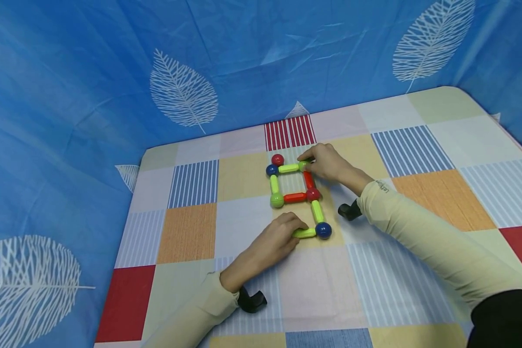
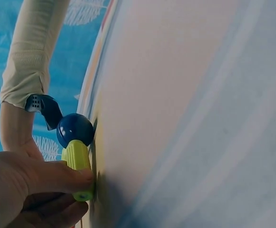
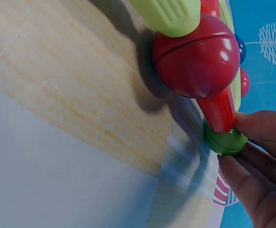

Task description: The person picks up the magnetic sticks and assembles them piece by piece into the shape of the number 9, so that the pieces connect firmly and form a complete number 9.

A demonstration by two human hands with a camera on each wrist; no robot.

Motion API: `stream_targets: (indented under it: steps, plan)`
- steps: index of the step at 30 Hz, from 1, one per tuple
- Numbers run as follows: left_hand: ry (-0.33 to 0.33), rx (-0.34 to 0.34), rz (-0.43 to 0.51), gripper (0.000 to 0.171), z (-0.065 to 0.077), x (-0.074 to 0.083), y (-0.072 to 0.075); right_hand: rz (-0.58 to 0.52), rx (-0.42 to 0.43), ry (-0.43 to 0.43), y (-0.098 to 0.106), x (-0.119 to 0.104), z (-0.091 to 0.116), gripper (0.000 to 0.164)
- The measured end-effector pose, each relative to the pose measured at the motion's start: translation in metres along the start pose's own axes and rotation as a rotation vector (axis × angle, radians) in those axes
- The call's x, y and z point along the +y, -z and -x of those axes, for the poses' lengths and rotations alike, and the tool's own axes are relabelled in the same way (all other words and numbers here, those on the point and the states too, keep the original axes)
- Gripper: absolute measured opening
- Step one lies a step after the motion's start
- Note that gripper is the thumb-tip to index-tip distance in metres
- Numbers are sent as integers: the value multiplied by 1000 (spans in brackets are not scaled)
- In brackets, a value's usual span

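A figure of magnetic sticks and balls lies on the cloth. Its square has yellow-green sticks [image 1: 289, 168] at the far and left sides and red sticks [image 1: 295, 197] at the near and right sides. My right hand [image 1: 329, 164] pinches the green ball [image 3: 225, 141] at the far right corner. From the red ball [image 1: 313, 194], one yellow-green stick [image 1: 317, 211] runs to the near blue ball [image 1: 324, 230]. My left hand [image 1: 275, 240] pinches another yellow-green stick [image 2: 78, 161], whose far end meets that blue ball.
A second red ball [image 1: 277, 160] touches the far blue ball [image 1: 271, 169]. Another green ball [image 1: 277, 199] forms the near left corner. The patchwork cloth [image 1: 317, 290] covers the table, and a blue curtain [image 1: 261, 58] with white leaves hangs behind it.
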State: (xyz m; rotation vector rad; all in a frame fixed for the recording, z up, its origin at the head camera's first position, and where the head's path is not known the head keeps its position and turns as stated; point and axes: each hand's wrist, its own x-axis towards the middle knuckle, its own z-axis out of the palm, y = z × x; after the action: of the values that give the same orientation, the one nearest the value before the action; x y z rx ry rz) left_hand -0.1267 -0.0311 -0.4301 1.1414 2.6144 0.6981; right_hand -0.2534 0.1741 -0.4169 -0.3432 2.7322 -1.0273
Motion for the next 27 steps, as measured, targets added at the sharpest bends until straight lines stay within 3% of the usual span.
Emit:
stream_targets:
  steps: [4, 7, 13, 15, 18, 22, 27]
  plan:
    - [12, 5, 23, 27, 2, -4, 7, 0, -4, 1, 1, -2, -1, 30]
    - [15, 56, 87, 24, -6, -11, 22, 3, -2, 7, 2, -3, -1, 30]
    - [79, 346, 191, 17, -49, -44, 64, -3, 3, 15, -1, -1, 1, 30]
    - [116, 402, 187, 18, -65, -55, 74, -10, -5, 18, 0, -1, 2, 30]
    - [196, 392, 164, 21, -86, -68, 79, -4, -5, 28, 1, -2, 3, 30]
    - [297, 304, 122, 25, -105, -80, 70, -3, 7, 43, -2, -2, 5, 29]
    - [339, 226, 109, 24, -118, -83, 63, 15, 26, 39, 0, -2, 5, 29]
